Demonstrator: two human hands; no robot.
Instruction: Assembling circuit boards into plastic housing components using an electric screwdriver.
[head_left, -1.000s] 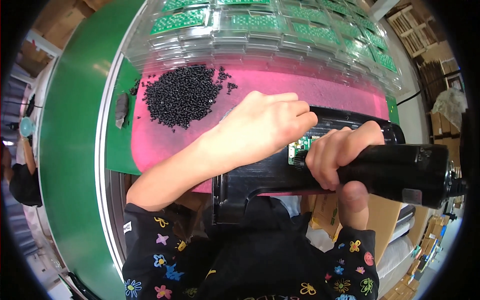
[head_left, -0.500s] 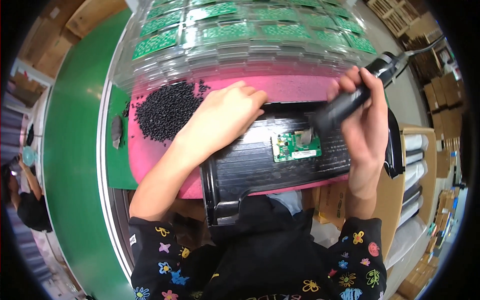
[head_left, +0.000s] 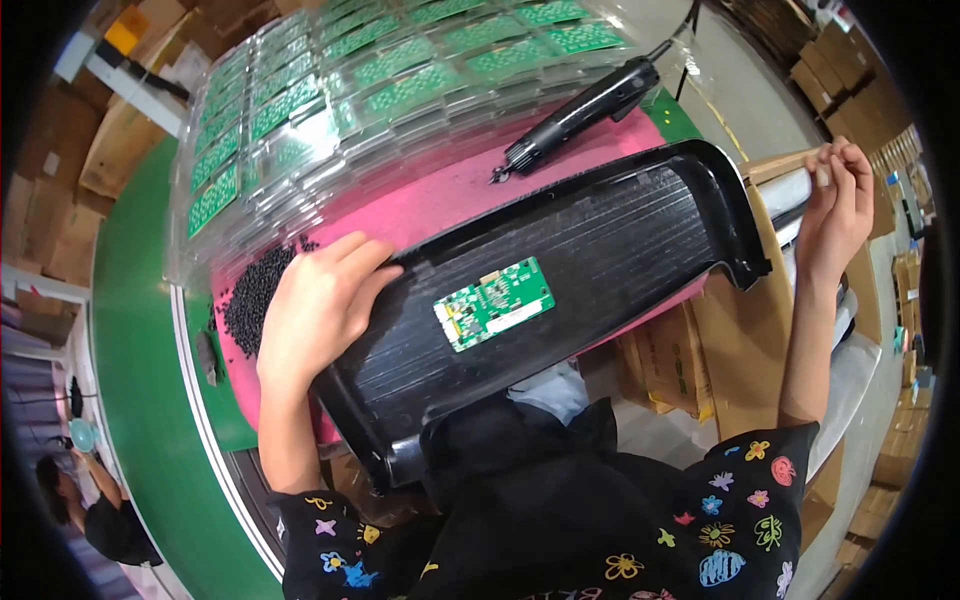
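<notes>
A long black plastic housing panel (head_left: 620,235) lies slantwise before me, its raised rim along the far side. On its ribbed inside sits a green circuit board (head_left: 500,300) with a white label strip. My left hand (head_left: 325,305) is closed on the panel's far rim near its left end, fingertips bent over the edge. Out to the right, past the panel's end, my right hand (head_left: 840,205) is raised beside a cardboard box, fingers loosely extended and nothing visible in them. A black electric screwdriver (head_left: 585,112) rests behind the panel, its tip pointing left and toward me.
Stacked clear plastic trays (head_left: 345,150) of green circuit boards stand at the back. A heap of small black screw-like pieces (head_left: 258,300) covers the left of the pink mat (head_left: 430,200). The cardboard box (head_left: 750,335) at right holds wrapped parts. Another person (head_left: 105,510) is far left.
My right hand has let go of the screwdriver, which now lies behind the panel, and has moved right to the box. The whole view has turned; my left hand stays at the panel's rim.
</notes>
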